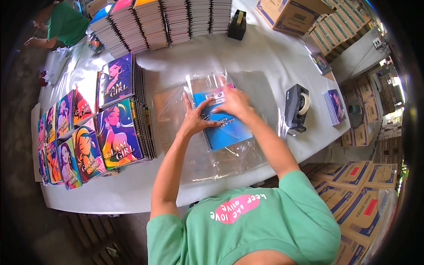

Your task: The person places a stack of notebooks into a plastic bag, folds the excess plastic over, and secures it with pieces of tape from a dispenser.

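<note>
Head view. At the centre of the frame, a blue spiral notebook (pixel 227 126) is lying on a white table (pixel 265 57), partly enclosed in a clear plastic sleeve (pixel 207 84). The sleeve's open end is sitting just above the notebook's top edge, toward the upper middle of the frame.

The left hand (pixel 194 119) is resting flat on the notebook's left portion — fingers spread, palm down, gripping nothing. The right hand (pixel 234 101) is pressing on the notebook's upper edge where the sleeve is overlapping it; whether its fingers are pinching the plastic cannot be told.

More loose clear plastic (pixel 212 165) is spreading across the table below and around the notebook.

At the left of the frame, stacks of illustrated notebooks (pixel 117 132) are lying side by side, well apart from the hands. Taller piles of notebooks (pixel 163 22) are lining the upper edge. A black tape dispenser (pixel 297 108) is standing to the right of the notebook, and a second dispenser (pixel 237 24) is sitting at the upper middle.

Cardboard boxes (pixel 357 198) are filling the lower right. In the upper left corner, another person in a green shirt (pixel 64 24) is working.
</note>
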Demonstrator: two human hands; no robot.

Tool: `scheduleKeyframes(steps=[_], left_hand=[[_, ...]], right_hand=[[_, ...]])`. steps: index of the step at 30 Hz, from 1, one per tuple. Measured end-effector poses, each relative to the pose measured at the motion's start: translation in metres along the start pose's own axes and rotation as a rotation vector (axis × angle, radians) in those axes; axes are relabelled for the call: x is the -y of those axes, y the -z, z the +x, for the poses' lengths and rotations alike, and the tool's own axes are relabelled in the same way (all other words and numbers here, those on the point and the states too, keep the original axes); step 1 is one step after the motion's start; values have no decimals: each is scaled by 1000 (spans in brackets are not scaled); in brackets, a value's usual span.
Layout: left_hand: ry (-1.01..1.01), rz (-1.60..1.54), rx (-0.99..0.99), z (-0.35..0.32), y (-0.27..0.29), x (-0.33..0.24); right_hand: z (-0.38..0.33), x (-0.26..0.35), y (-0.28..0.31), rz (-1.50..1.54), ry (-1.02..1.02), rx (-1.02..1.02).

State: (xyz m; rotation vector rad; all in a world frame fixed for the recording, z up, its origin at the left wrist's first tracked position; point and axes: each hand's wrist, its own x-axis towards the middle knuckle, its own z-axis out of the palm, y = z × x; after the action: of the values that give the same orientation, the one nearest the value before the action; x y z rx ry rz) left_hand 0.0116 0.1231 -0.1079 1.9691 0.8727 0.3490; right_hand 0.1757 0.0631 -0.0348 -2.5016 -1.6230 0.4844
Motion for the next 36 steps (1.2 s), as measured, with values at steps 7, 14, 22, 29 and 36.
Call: scheduleKeyframes(steps=[7, 14, 22, 29, 36], left_hand=[[-100, -431, -218, -1, -37, 33], [-462, -530, -428, -79, -18, -72], [-367, -533, -429, -112, -43, -77], [-430, 205, -718, -124, -44, -72], [-671, 461, -474, -122, -3, -84]], right_hand=[[-7, -66, -37, 982, 159, 103], [-81, -59, -8, 1347, 425, -264], [-114, -63, -9, 1149, 543, -189], [-125, -66, 3, 1001, 450, -369], [-145, -63, 18, 589, 535, -433]])
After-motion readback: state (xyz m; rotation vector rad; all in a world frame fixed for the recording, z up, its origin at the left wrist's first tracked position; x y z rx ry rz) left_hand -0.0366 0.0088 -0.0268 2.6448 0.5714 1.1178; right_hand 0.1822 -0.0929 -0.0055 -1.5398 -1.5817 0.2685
